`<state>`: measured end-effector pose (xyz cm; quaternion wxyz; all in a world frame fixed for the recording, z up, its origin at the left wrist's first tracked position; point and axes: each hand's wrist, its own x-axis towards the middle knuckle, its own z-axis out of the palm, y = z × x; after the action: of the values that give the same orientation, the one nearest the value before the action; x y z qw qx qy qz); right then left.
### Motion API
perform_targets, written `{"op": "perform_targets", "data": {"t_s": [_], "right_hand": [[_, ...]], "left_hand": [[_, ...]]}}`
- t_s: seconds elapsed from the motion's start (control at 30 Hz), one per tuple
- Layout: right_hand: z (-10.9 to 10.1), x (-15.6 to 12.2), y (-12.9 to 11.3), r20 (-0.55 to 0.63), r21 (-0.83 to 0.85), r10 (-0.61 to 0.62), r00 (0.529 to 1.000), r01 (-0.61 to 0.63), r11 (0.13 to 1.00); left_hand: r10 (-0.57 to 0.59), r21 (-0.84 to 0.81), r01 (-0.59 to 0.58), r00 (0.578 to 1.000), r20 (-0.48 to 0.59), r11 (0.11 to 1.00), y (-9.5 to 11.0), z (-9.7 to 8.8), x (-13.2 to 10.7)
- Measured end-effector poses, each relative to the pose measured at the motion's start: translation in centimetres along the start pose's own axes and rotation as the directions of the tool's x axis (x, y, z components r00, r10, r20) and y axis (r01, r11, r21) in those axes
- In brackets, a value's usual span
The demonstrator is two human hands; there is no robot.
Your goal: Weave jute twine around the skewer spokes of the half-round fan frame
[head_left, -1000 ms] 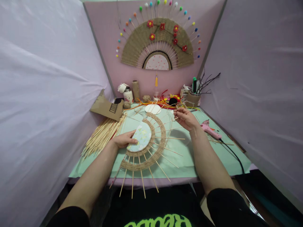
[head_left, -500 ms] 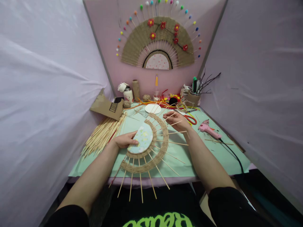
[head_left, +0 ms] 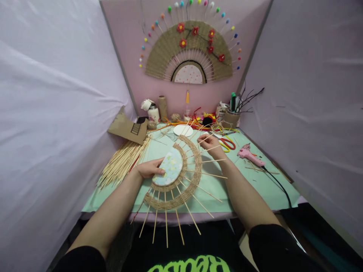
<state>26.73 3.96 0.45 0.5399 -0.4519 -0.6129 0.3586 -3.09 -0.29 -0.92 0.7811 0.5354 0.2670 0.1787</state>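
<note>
A half-woven fan (head_left: pixel 193 177) of jute twine over radiating bamboo sticks lies on the green mat (head_left: pixel 244 189). Its middle is a pale patterned half-disc (head_left: pixel 171 170). My left hand (head_left: pixel 149 168) lies on the left edge of that half-disc with its fingers curled against it, pressing it down. My right hand (head_left: pixel 210 145) is at the fan's far right edge, among the upper sticks. Its fingers are pinched together on a thin strand of twine that I can barely make out.
A bundle of bamboo sticks (head_left: pixel 123 160) and a cardboard piece (head_left: pixel 129 128) lie at the left. Red and yellow scissors (head_left: pixel 227 142) and a pink glue gun (head_left: pixel 251 155) with a black cord lie at the right. Jars, twine spools and a pen pot line the back wall under a finished fan (head_left: pixel 188 51).
My right hand came down and left from above the mat to the fan's upper sticks. The fan has turned a little clockwise under my left hand.
</note>
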Motion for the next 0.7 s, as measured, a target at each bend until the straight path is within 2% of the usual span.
{"op": "perform_targets", "data": {"t_s": [0.17, 0.33, 0.7], "right_hand": [[-1.1, 0.4, 0.3, -0.067, -0.2, -0.115, 0.991, 0.1, 0.975], [-2.1, 0.6, 0.1, -0.119, -0.223, -0.234, 0.965, 0.204, 0.953], [-2.9, 0.5, -0.4, -0.234, -0.251, -0.201, 0.951, 0.14, 0.958]], "left_hand": [[-0.033, 0.001, 0.033, 0.999, 0.028, 0.999, -0.3, 0.3, 0.4], [-0.046, 0.008, 0.046, 0.999, 0.026, 0.999, -0.4, 0.3, 0.5], [-0.044, 0.023, 0.043, 0.999, 0.029, 0.999, -0.3, 0.4, 0.5]]}}
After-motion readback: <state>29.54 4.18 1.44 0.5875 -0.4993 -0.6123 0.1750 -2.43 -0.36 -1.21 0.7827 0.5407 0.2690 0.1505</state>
